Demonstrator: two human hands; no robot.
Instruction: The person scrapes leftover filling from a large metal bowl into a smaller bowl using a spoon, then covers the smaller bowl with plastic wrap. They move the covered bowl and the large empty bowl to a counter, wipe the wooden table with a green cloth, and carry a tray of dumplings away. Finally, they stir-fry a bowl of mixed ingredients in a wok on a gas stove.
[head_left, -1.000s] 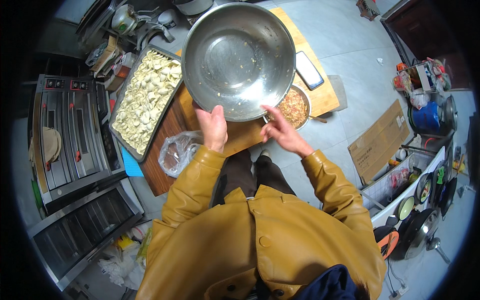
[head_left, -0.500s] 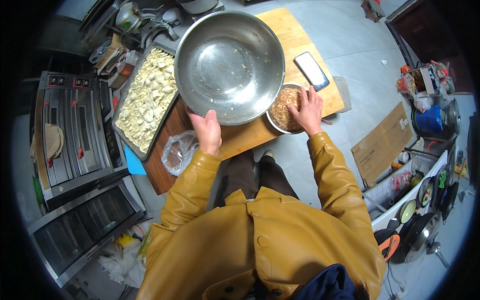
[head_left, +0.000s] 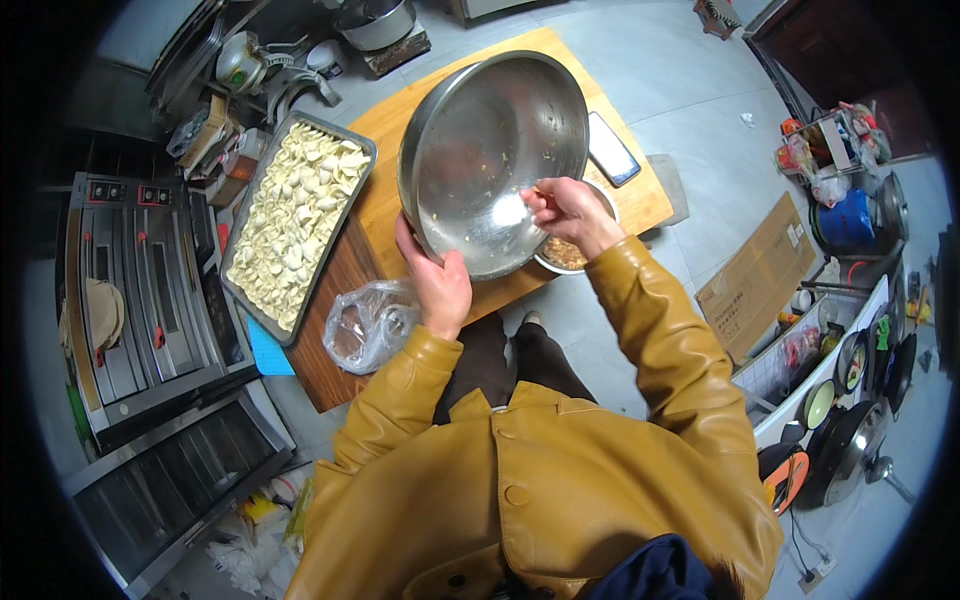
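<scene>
My left hand (head_left: 438, 288) grips the near left rim of a large steel mixing bowl (head_left: 470, 140), thumb on the near side. The bowl is tilted to the right, and a few food bits cling to its inner wall. In front of the bowl's right side is my right hand (head_left: 570, 212), its fingers curled together; what they hold, if anything, I cannot make out. Below that hand, a small white-rimmed bowl of minced filling (head_left: 563, 254) stands on the light wooden board (head_left: 545, 42), largely hidden by the hand and sleeve.
A dark tray of shaped dough pieces (head_left: 292, 215) lies left of the board. Near it is a clear plastic bag (head_left: 372, 325). A phone (head_left: 612, 150) rests to the right on the board. An oven (head_left: 140, 290) stands at far left; flattened cardboard (head_left: 757, 278) lies right.
My right hand has lifted off the filling and moved up and left to the steel bowl, its fingers now curled. The steel bowl has shifted right and tilted more.
</scene>
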